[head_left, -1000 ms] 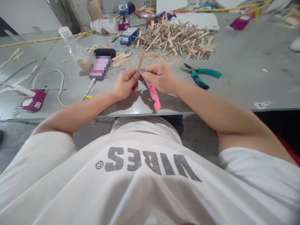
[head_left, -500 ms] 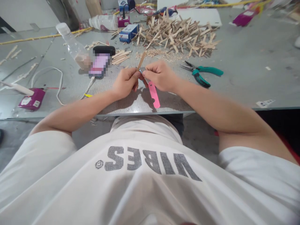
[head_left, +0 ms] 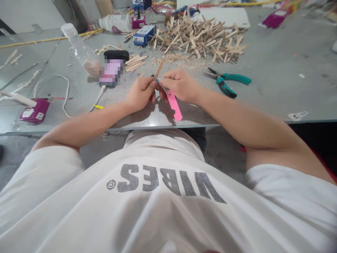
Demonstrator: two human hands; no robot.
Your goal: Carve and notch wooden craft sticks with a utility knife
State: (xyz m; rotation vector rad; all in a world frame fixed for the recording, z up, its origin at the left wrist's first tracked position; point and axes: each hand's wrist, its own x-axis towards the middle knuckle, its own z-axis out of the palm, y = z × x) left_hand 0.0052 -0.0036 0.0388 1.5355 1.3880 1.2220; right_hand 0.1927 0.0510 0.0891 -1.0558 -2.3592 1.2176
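Between thumb and fingers, my left hand grips a flat wooden craft stick that points up and away from me. Close beside it, my right hand is closed on a small folding knife with a pink handle. The handle hangs below my right fingers and has a round notch near its lower end. A narrow bluish edge, apparently the blade, shows between the two hands against the stick. My fingers hide most of the blade and the stick's lower part.
Beyond my hands lie a heap of craft sticks, wood shavings and a small stick pile. Green-handled pliers rest at right. A phone, plastic bottle, white cable and purple block are at left.
The stick's tip has dropped slightly toward me. The pink handle's lower end has swung a little to the right. Both hands stay almost in place.
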